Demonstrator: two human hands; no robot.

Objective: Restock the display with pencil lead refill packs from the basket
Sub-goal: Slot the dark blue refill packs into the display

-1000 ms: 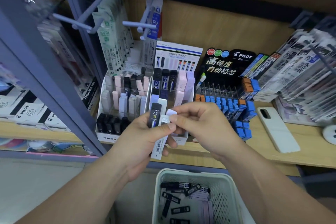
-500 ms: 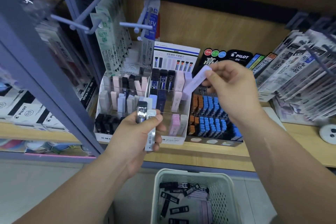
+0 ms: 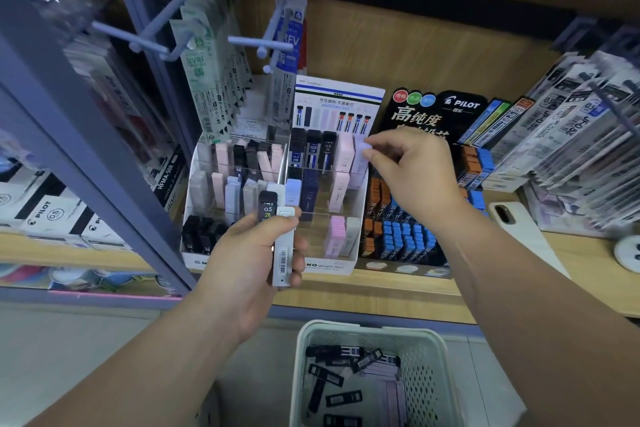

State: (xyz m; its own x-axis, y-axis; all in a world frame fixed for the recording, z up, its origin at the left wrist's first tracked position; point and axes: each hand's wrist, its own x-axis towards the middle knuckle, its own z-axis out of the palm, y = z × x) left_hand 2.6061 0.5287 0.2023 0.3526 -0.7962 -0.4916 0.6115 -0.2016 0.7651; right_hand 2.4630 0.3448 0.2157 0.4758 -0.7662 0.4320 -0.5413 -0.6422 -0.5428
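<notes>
Pinching slim lilac pack (image 3: 363, 149) with right hand (image 3: 415, 180) at top row of card display (image 3: 339, 94). Gripping flat black pack (image 3: 267, 206) and white pack (image 3: 284, 250) in left hand (image 3: 249, 263).

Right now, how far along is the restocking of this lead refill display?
Partly done: the white cardboard display holds rows of packs. In hand: the right hand pinches a lavender pack at the top right slot; the left hand holds a black 0.5 2B pack and a white pack. Left: loose black and lavender packs in the pale perforated plastic basket.
</notes>
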